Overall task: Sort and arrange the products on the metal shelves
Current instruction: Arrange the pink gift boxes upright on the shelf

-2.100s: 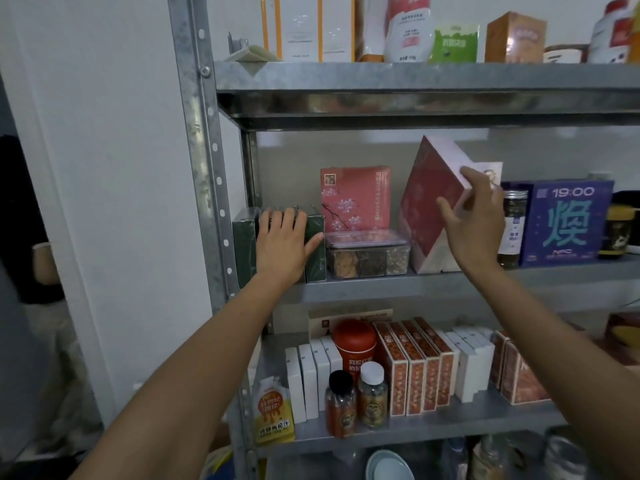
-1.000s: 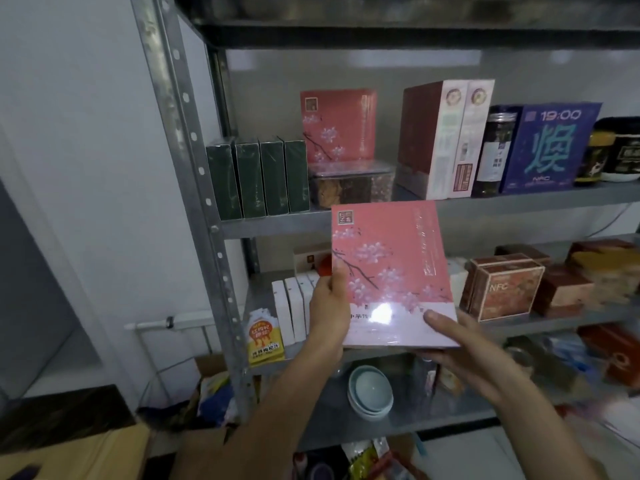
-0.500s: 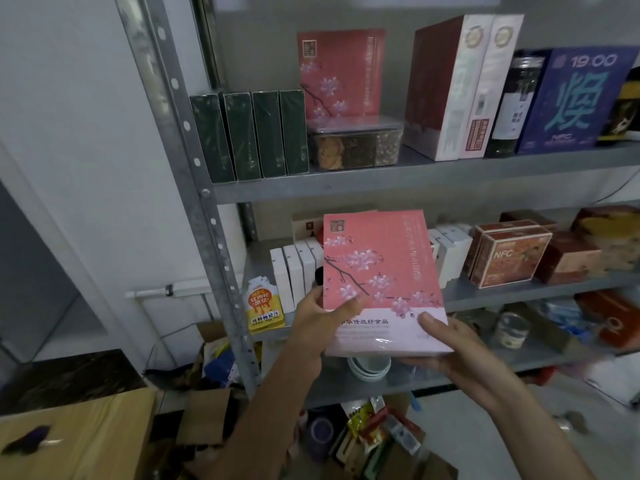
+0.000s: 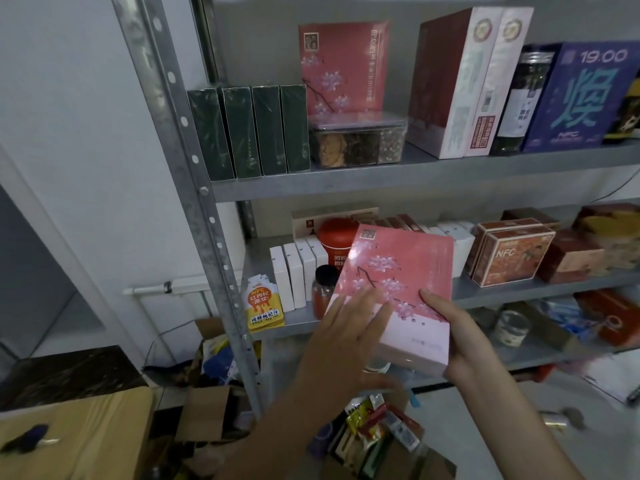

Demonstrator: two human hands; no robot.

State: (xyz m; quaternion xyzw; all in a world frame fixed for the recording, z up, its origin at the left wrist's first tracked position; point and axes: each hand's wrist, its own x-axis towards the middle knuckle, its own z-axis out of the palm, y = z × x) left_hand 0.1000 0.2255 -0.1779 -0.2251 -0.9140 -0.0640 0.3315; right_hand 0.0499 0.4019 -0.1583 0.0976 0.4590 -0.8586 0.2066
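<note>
A pink box with a blossom print (image 4: 405, 271) is tilted in front of the lower metal shelf (image 4: 519, 289). My right hand (image 4: 460, 341) grips its lower right edge, thumb on the front. My left hand (image 4: 346, 334) lies flat on the box's lower left face with fingers spread. A matching pink blossom box (image 4: 343, 64) stands at the back of the upper shelf (image 4: 381, 181), behind a clear lidded food container (image 4: 356, 140). Several dark green boxes (image 4: 249, 129) stand in a row at the left.
Tall maroon-and-white boxes (image 4: 460, 81), a dark jar (image 4: 519, 98) and a purple box (image 4: 585, 95) fill the upper shelf's right. White boxes (image 4: 294, 271), a red canister (image 4: 337, 240) and NFC boxes (image 4: 509, 258) sit on the lower shelf. An open carton of packets (image 4: 377, 434) lies on the floor.
The pink box has tilted to the right and dropped a little. My left hand has slid from the box's left edge onto its front face, fingers now spread.
</note>
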